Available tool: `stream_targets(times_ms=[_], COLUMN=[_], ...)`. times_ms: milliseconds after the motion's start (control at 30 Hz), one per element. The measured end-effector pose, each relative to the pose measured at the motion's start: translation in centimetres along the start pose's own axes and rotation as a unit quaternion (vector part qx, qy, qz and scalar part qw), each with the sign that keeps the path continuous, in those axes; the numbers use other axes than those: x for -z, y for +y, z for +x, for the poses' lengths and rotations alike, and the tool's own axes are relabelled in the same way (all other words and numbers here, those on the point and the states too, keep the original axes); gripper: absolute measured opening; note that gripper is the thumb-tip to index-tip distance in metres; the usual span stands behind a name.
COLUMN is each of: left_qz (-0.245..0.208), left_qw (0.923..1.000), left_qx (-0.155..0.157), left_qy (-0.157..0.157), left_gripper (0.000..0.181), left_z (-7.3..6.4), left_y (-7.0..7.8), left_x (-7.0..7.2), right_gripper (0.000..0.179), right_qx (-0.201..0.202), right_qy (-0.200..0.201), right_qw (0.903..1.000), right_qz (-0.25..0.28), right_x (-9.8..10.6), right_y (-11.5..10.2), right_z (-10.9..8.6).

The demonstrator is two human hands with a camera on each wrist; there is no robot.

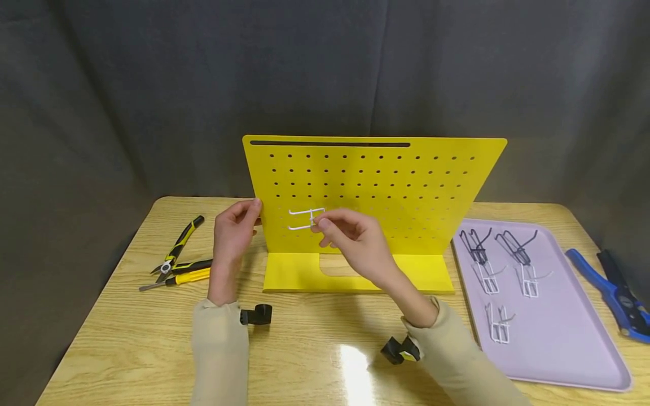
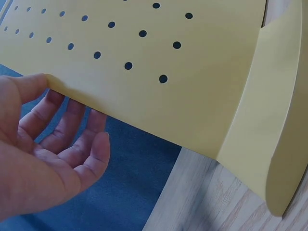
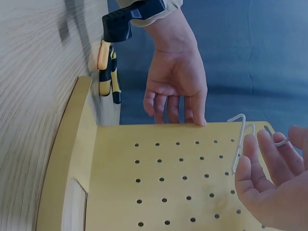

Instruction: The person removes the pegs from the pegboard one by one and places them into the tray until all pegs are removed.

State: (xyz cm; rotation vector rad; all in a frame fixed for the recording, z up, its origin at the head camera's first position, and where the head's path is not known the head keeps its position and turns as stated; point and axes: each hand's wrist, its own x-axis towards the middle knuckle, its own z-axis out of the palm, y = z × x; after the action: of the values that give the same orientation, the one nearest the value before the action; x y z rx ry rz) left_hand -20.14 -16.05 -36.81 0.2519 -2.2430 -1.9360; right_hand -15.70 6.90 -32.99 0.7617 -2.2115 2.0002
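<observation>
A yellow metal pegboard (image 1: pixel 376 169) stands upright on its own flat base. At its left edge, my left hand (image 1: pixel 233 231) pinches the sheet, with the thumb on the front face and the fingers behind, as the left wrist view shows. My right hand (image 1: pixel 358 239) holds a white wire pegboard hook (image 1: pixel 311 217) between thumb and fingers, in front of the lower left rows of holes. Two bent prongs of the hook point left. In the right wrist view the hook (image 3: pixel 237 159) appears apart from the board, partly covered by the fingers.
To the right, a lilac tray (image 1: pixel 558 332) bears black hooks (image 1: pixel 515 248) and white hooks (image 1: pixel 500 330). Beyond it lies a blue-handled tool (image 1: pixel 604 287). Black-and-yellow pliers (image 1: pixel 180 242) and a yellow screwdriver (image 1: pixel 190 276) lie left of the board. A dark curtain hangs behind.
</observation>
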Motion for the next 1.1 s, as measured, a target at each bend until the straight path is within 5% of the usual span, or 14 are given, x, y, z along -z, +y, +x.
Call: stream_targets(times_ms=[700, 1100], left_qz=[-0.004, -0.009], left_qw=[0.9999, 0.9999], left_qx=[-0.01, -0.002], left_qy=[-0.002, -0.005], left_gripper=[0.042, 0.04], left_z=[-0.2, 0.0], left_y=[0.0, 0.0], left_x=[0.1, 0.1], right_gripper=[0.019, 0.025], right_qx=[-0.05, -0.099], right_qy=[0.035, 0.1], right_qw=[0.9975, 0.9884], right_qz=[-0.035, -0.057], right_x=[4.2, 7.7], right_y=[2.1, 2.6], right_z=[-3.0, -6.3])
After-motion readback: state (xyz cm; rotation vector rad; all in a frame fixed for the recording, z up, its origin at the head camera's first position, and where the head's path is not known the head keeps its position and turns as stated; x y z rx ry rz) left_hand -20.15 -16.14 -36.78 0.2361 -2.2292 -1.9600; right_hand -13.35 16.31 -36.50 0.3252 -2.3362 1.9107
